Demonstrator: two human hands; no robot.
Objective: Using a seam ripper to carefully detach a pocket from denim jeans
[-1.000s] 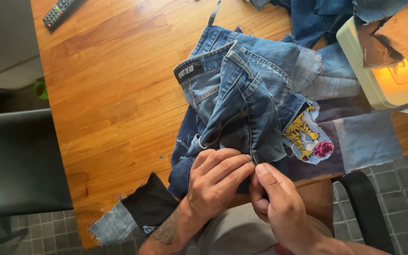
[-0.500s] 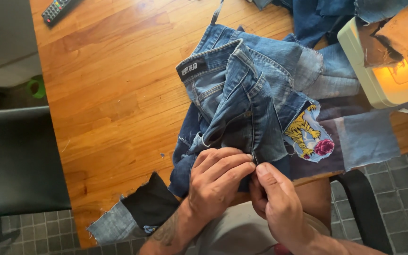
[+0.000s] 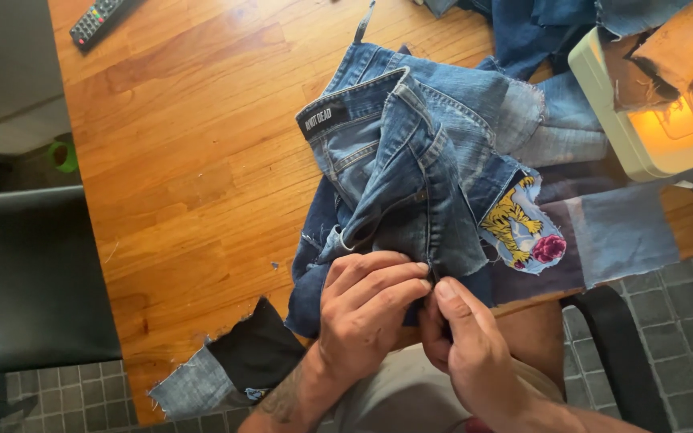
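remote (image 3: 98,18), sewing machine (image 3: 655,96), wooden table (image 3: 186,176)

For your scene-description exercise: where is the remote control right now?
In the head view the black remote control lies at the top left corner of the wooden table, far left of the denim pile and away from both hands.

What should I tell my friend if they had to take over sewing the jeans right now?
Left hand: fingers curled, pinching the lower edge of the blue jeans.
Right hand: thumb and fingers pinching the same edge, right beside the left hand; fingertips of both meet there.
Jeans: bunched on the wooden table, waistband up, hanging over the near edge. A tiger patch is on them, to the right.
Sewing machine: far right, light on, nothing from the jeans under it.
Loose denim scraps lie at the near left corner; a remote far left.
Done: edge gathered. Left: that edge is not yet at the machine.
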